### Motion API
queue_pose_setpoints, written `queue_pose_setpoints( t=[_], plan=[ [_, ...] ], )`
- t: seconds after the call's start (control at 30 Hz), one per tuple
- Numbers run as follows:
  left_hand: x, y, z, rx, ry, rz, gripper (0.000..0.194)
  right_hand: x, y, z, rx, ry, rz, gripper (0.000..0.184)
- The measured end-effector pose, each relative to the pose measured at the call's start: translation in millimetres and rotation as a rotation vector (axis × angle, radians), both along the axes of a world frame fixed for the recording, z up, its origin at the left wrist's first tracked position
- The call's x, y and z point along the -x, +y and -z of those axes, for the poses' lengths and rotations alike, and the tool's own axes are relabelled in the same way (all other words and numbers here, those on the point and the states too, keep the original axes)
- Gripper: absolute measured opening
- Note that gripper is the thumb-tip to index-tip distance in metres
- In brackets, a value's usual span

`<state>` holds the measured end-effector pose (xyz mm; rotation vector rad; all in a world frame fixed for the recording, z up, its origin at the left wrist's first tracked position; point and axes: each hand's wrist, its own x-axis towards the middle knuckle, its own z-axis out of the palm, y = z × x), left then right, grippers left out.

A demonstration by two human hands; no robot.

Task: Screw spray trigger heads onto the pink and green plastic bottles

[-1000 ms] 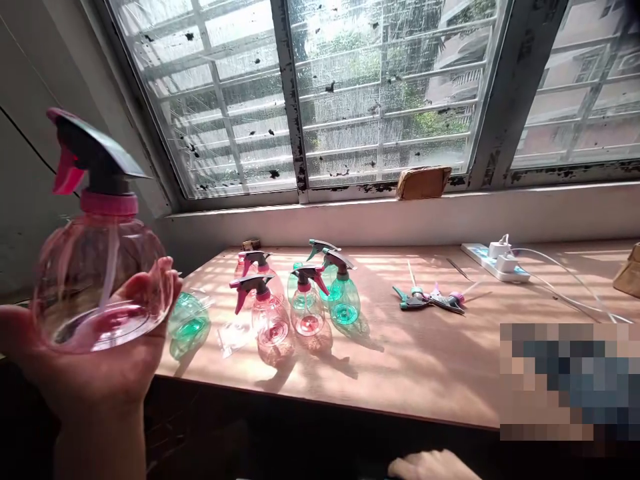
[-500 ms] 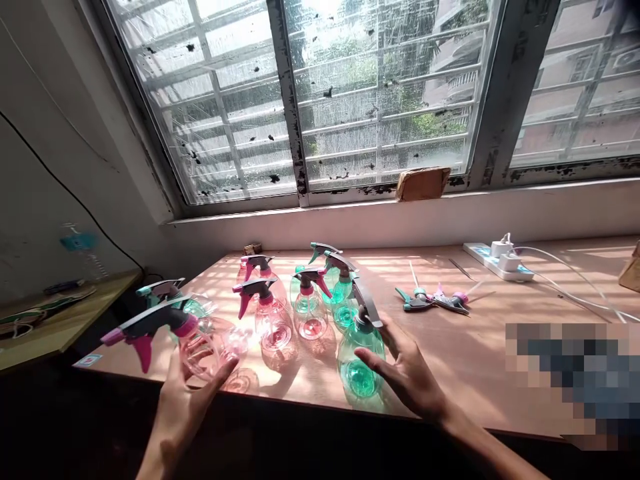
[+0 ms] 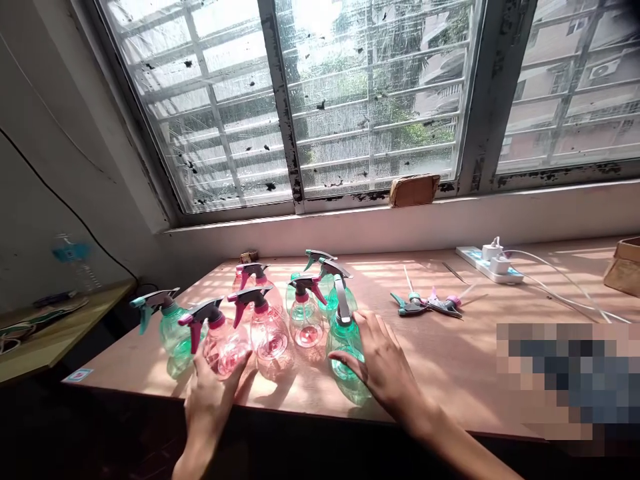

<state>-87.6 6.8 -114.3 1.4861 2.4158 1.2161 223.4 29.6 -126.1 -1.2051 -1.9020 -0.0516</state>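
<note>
My left hand is wrapped round the lower body of a clear pink spray bottle near the table's front edge. On the right, my right hand curves round the side of a clear green spray bottle, thumb across its front. Both bottles stand upright. Left of the pink one is another green spray bottle. Between my hands stand a pink spray bottle and a smaller-looking one with a pink trigger. More pink and green spray bottles are partly hidden behind these.
Two loose spray heads with tubes lie right of the bottles on the wooden table. A power strip with white plugs and cables is farther back. A brown block rests on the sill. At far right is a cardboard box.
The pink bottle, lifted on my left palm at first, has come down onto the table among the others. My right hand has risen from below to the green bottle, which has shifted slightly left.
</note>
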Motion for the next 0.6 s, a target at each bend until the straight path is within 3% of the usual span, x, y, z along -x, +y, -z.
queue_pose_setpoints(
  t=[0.13, 0.23, 0.33, 0.43, 0.5, 0.6],
  plan=[
    [2, 1, 1.1, -0.018, 0.098, 0.044, 0.107, -12, -1, -11.3, 0.134, -0.086, -0.043, 0.079],
    [5, 3, 7.7, -0.009, 0.123, 0.050, 0.106, -40, 1, -22.2, 0.272, -0.081, -0.102, 0.097],
    [7, 4, 19.7, -0.100, 0.104, 0.050, 0.111, -79, 13, -32.2, 0.288, 0.004, -0.077, 0.079],
    [4, -3, 20.6, -0.434, 0.190, 0.028, 0.099, -117, 37, -35.2, 0.211, 0.025, 0.053, 0.062],
    [-3, -10, 1.5, -0.683, 0.366, 0.076, 0.074, -139, 56, -32.3, 0.250, -0.092, 0.143, 0.054],
    [-20, -12, -61.5, -0.853, 0.541, 0.267, 0.026, -164, 83, -23.6, 0.357, -0.248, 0.187, 0.046]
  ],
)
